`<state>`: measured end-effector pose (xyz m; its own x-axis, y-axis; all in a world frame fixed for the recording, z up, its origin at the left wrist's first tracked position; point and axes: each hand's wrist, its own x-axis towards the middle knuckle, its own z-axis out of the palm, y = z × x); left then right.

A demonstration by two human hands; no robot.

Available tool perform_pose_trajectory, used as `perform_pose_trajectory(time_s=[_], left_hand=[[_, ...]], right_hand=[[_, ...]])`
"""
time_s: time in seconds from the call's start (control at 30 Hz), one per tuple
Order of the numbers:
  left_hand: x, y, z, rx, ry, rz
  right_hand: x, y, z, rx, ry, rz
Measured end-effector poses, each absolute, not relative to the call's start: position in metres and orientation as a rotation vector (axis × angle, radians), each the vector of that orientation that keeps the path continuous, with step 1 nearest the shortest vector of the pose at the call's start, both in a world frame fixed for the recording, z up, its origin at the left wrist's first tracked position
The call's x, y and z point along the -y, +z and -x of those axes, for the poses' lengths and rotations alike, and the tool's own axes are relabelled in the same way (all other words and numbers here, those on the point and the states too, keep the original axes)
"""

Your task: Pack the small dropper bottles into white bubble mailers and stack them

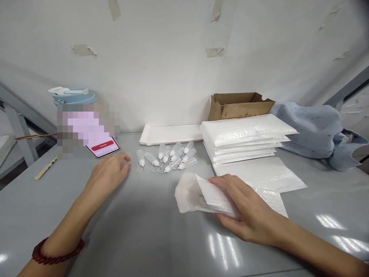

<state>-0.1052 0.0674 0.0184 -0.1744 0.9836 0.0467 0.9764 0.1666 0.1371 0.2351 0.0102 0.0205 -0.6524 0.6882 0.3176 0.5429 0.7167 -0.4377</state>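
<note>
My right hand (245,207) grips a white padded envelope (213,194), squeezed so that its mouth gapes toward the left. Something small shows inside the mouth, too unclear to name. On the grey table, my left hand (111,169) rests with loosely bent fingers apart and nothing visible in them. Just right of it lie several small clear squeeze bottles (173,156) with white tips and looped cap strings. Part of the table behind the held envelope is covered by flat white envelopes (262,175).
A stack of padded envelopes (245,132) stands at the right, before an open cardboard box (245,109). Flat white packaging (173,134) lies along the wall. At left are a phone (103,148), a blue-lidded container (75,96) and a ruler-like strip (46,168). Blue cloth (308,129) sits far right.
</note>
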Motion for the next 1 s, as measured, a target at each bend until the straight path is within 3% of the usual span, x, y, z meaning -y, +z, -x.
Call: perform_pose_trajectory(time_s=[0.1, 0.17, 0.3, 0.47, 0.73, 1.0], left_hand=[[-0.062, 0.034, 0.099, -2.402, 0.334, -1.941], [-0.056, 0.042, 0.089, -2.284, 0.657, -1.897], [-0.037, 0.049, 0.061, -1.553, 1.139, -1.683], [-0.018, 0.045, 0.033, -1.206, 1.138, -1.531], [-0.011, 0.03, 0.016, -1.29, 1.015, -1.613], [-0.004, 0.026, 0.012, -1.346, 1.198, -1.946]], right_hand=[[-0.011, 0.02, -0.235, 2.464, 0.419, 0.955], [-0.011, 0.02, -0.235, 2.47, 0.415, 0.954], [-0.012, 0.019, -0.233, 2.487, 0.422, 0.955], [-0.011, 0.019, -0.232, 2.484, 0.426, 0.947], [-0.01, 0.019, -0.232, 2.423, 0.366, 0.958], [-0.01, 0.021, -0.232, 2.393, 0.378, 0.955]])
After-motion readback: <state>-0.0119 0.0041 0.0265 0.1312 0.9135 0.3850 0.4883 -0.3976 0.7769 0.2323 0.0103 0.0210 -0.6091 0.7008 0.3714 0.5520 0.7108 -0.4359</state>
